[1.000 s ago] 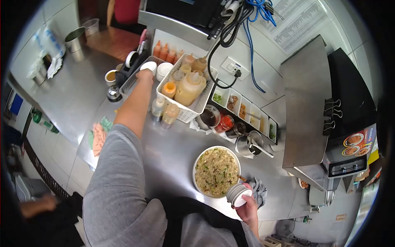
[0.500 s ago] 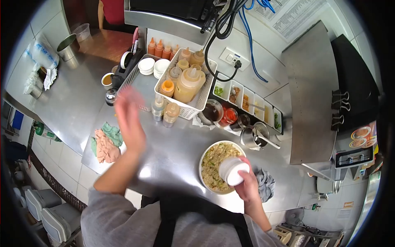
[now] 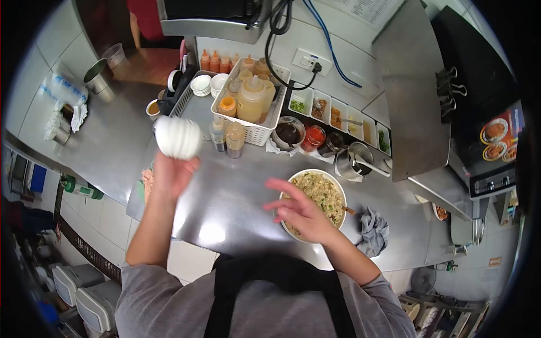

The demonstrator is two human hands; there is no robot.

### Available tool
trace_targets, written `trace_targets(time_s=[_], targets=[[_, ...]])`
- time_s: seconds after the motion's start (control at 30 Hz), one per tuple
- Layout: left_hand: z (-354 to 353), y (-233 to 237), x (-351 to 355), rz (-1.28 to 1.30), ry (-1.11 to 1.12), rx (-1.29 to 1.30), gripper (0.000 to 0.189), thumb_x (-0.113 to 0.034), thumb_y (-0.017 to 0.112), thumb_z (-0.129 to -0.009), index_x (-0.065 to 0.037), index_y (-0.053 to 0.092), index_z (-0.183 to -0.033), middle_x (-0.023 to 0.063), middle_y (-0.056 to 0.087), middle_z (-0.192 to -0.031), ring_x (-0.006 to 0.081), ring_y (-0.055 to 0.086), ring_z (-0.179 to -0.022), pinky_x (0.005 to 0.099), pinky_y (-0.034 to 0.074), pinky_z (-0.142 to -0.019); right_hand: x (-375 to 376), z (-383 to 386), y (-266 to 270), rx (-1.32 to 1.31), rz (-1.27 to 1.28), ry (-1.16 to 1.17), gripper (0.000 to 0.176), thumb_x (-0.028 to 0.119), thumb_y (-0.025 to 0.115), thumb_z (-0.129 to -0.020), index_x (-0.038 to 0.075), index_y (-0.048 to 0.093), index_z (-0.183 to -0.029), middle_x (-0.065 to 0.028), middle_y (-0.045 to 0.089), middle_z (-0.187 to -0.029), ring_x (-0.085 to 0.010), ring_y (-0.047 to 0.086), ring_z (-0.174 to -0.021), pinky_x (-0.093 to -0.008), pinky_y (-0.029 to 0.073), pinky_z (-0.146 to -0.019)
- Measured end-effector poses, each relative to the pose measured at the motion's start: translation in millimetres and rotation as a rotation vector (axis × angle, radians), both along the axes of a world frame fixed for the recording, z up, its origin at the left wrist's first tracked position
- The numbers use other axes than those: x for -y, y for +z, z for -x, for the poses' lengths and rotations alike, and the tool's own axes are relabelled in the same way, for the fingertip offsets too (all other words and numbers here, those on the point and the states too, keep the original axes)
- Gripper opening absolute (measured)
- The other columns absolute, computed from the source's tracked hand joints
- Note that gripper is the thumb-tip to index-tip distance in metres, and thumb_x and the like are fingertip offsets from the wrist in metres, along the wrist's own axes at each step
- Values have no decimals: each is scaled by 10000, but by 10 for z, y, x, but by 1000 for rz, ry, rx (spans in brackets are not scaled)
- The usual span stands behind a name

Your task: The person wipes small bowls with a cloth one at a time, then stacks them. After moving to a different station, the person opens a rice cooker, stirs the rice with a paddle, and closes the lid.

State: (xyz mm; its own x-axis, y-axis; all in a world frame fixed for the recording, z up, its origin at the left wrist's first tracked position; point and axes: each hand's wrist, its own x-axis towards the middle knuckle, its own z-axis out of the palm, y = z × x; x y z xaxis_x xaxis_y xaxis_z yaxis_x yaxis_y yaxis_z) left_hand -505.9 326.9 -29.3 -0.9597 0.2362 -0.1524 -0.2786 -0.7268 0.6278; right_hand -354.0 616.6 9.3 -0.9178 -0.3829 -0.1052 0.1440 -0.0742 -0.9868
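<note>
Left hand [image 3: 177,174]: palm up over the table [image 3: 225,194], grip clamped on a stack of white dishes [image 3: 179,138]. Most of its fingers are hidden behind the stack, so their exact hold cannot be read; the thumb shows along the lower edge. The stack is blurred; I cannot count the dishes.

Right hand [image 3: 297,211]: over the near left part of the bowl [image 3: 293,233], fingers spread apart, grip on nothing. It masks some of the rice [image 3: 320,194]; whether the hand touches the rim I cannot tell. A brown handle [image 3: 349,210] sticks out at the bowl's right, its other end out of sight.

Grey cloth [image 3: 372,232] lies crumpled just beside the bowl. Pink cloth [image 3: 147,183] shows only in part, behind the left arm.

Beyond the left hand, more white saucers [image 3: 201,85] sit in the tray [image 3: 198,115], whose near end is covered by the held stack. The basket [image 3: 256,135] beside it is crowded with bottles [image 3: 251,100], the rear ones partly screened.

Top edge: a person in red [image 3: 147,19] is cut off, as is a printed sheet [image 3: 363,8], its text unreadable.
</note>
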Motion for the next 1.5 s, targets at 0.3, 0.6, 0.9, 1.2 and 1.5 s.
trace_targets(time_s=[0.3,0.6,0.9,1.2,1.5], targets=[[2229,-1074,52,499,5,78,223,-199,487,-938,-56,598,-1069,71,667,-906,165,635,-702,278,545,-549,-1152,-1560,-623,162,-324,-807,271,162,537,-991,47,578,-1233,-14,648,-1055,-101,603,-862,-255,488,-760],[2727,-1821,-136,725,-247,7,455,-306,530,-962,-91,477,-1359,62,608,-1251,234,594,-1130,385,478,-962,-1212,-2658,-1125,27,-1150,-1170,317,83,655,-858,83,602,-1171,-145,539,-1217,-280,567,-996,-357,489,-824],[1599,-418,315,1000,592,-308,406,-289,531,-961,-46,531,-1285,75,550,-1251,217,547,-1035,357,452,-892,-1701,-2881,-1937,-270,-1416,-1243,355,87,665,-801,120,620,-1152,-124,544,-1273,-329,519,-1162,-431,415,-956],[-2239,-241,-1986,1172,11,-1252,388,-32,628,-857,-23,526,-1232,142,543,-1257,272,516,-1178,383,427,-981,-1796,-3003,-1622,-544,-834,-1211,164,43,629,-855,50,639,-1019,-137,651,-979,-345,595,-952,-424,483,-844],[-4385,-221,-4148,785,-914,-1605,573,73,585,-749,-37,537,-1309,185,488,-1327,360,516,-1205,388,411,-1024,-2551,-4942,-350,-582,-335,-1517,160,3,523,-923,33,598,-1061,-45,602,-898,-121,570,-799,-257,462,-737]])
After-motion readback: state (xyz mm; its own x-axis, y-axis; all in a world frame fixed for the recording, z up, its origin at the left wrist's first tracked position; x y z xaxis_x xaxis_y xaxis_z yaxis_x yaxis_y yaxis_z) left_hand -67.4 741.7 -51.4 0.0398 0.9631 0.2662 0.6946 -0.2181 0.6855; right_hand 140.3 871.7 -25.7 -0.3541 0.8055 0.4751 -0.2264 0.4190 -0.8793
